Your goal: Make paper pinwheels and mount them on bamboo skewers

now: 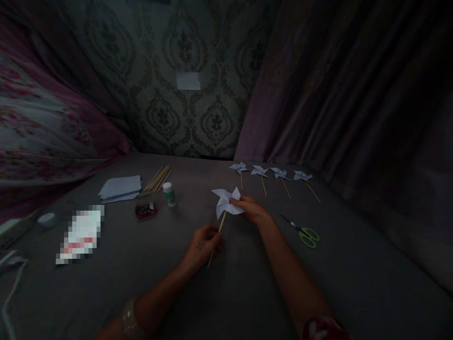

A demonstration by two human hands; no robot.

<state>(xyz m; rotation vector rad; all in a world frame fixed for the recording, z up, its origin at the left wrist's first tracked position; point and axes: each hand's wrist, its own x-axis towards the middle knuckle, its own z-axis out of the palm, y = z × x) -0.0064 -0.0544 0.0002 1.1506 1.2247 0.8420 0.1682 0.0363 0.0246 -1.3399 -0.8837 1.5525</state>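
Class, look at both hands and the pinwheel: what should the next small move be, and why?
Probably the right hand should ease off the white pinwheel, leaving the left hand holding its stick: the right thumb rests by the dark dot at the centre, so the blades likely cannot turn freely, while the left grip alone seems enough.

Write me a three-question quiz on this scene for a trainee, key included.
1. Multiple choice: which hand grips the stick below the paper blades of the held pinwheel? A) right; B) left; C) neither.
2. True or false: the green-handled scissors lie to the right of the white-capped bottle.
3. Count: how many other pinwheels lie in a row at the back?

Key: 1. B, the left hand. 2. True. 3. Four.
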